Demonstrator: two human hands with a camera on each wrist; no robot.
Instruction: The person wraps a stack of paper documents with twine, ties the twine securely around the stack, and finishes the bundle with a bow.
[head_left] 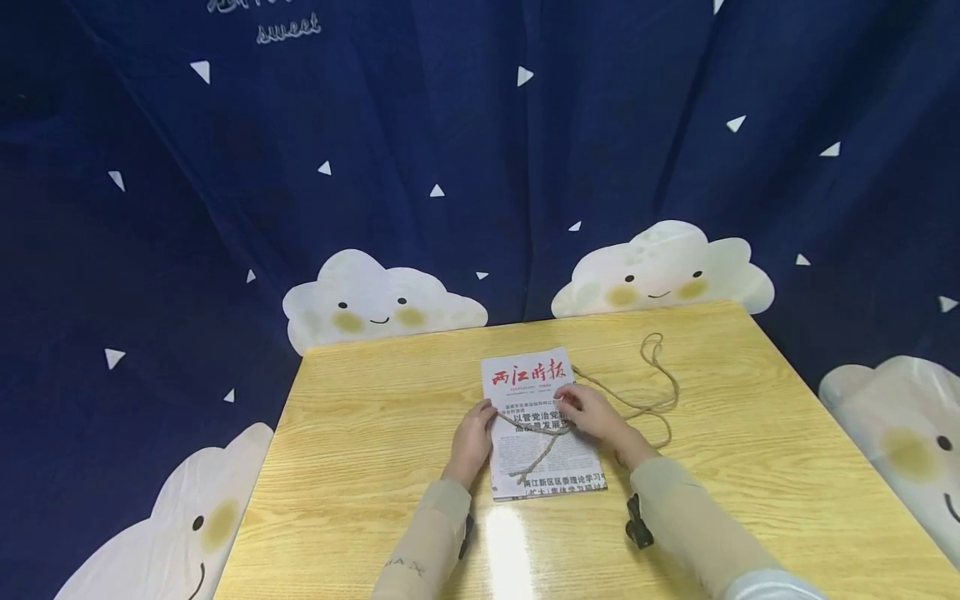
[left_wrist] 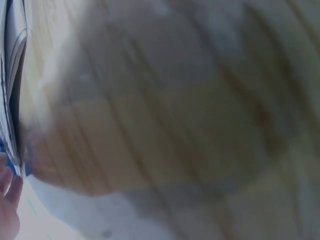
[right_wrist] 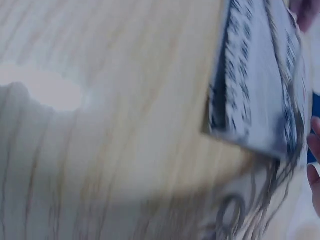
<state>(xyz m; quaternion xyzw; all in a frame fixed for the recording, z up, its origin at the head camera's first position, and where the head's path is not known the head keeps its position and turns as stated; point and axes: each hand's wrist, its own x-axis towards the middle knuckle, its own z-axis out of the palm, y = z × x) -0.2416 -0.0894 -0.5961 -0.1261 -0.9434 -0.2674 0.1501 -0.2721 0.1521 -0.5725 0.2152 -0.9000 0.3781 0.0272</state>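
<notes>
A folded newspaper stack (head_left: 551, 467) with a red masthead lies on the table. A thin brown twine (head_left: 536, 461) crosses its front and makes a loop with a loose end on the page. At the stack's left edge, my left hand (head_left: 471, 437) holds the paper between thumb and fingers, right where the twine meets the edge. My right hand (head_left: 595, 412) hovers over the right side of the stack, close above the twine. In the right wrist view, the fingers (right_wrist: 314, 142) are bent and apart, beside the twine (right_wrist: 299, 125).
More twine (head_left: 667, 392) trails in loose curves on the wooden table (head_left: 360, 433) to the right of the stack. A dark blue curtain (head_left: 480, 125) with white clouds hangs behind the table's far edge. Glare (head_left: 510, 554) shows near the front.
</notes>
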